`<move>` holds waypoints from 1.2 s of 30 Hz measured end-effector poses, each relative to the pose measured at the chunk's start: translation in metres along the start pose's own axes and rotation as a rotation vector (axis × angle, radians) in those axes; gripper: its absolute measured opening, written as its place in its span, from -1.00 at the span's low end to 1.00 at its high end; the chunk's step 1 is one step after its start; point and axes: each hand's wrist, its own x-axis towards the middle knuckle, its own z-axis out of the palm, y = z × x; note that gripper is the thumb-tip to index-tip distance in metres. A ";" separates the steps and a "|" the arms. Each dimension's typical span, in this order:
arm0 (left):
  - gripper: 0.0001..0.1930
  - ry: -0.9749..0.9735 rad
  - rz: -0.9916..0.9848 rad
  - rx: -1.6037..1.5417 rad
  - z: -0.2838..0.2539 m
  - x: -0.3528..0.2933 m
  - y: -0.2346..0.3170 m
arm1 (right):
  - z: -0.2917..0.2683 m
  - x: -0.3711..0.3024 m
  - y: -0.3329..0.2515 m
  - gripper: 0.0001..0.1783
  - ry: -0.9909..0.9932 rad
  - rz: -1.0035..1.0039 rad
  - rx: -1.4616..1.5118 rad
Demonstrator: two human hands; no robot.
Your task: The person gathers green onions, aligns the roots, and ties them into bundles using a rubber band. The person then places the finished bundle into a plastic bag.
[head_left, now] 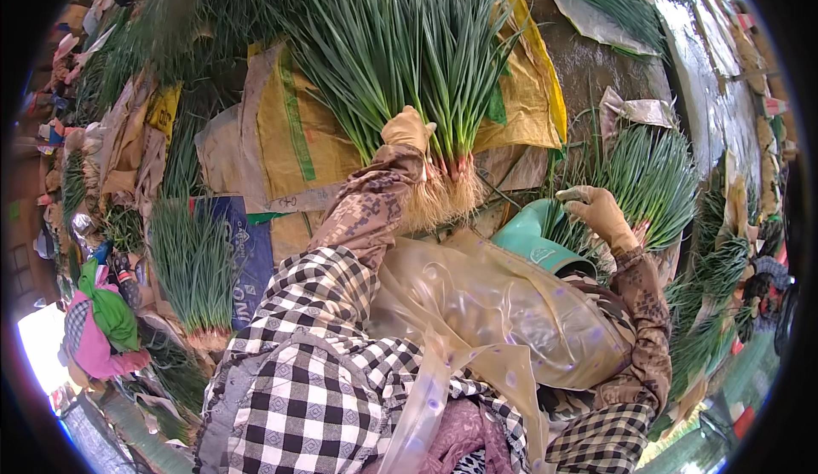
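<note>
A wide sheaf of green onions (pixel 409 56) lies in front of me, leaves pointing away and pale roots (pixel 443 197) toward me. My left hand (pixel 409 130), in a tan glove, is closed at the lower stalks of this sheaf. Off to the right, my gloved right hand (pixel 601 216) has its fingers partly stretched, with no held thing visible. It hovers by loose green stalks (pixel 558 228) and a second bunch of green onions (pixel 652 180). Some of its fingers are hard to make out.
Yellow woven sacking (pixel 319 146) lies under the sheaf. A clear plastic apron (pixel 494 303) covers my lap, beside a teal rubber boot (pixel 537 239). Another green onion bunch (pixel 194 269) rests at left, near a person in pink and green (pixel 106 312). More onions (pixel 605 5) lie far right.
</note>
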 end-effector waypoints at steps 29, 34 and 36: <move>-0.72 0.096 0.170 0.607 0.087 -0.033 0.012 | -0.012 0.002 0.029 -0.71 0.079 -0.005 0.222; -0.66 0.046 0.092 -0.688 -0.001 -0.065 -0.049 | -0.006 0.010 0.020 -0.69 0.076 0.013 0.267; -0.62 0.325 0.024 -0.855 -0.008 -0.071 -0.073 | 0.004 0.018 0.021 -0.69 0.054 0.046 0.334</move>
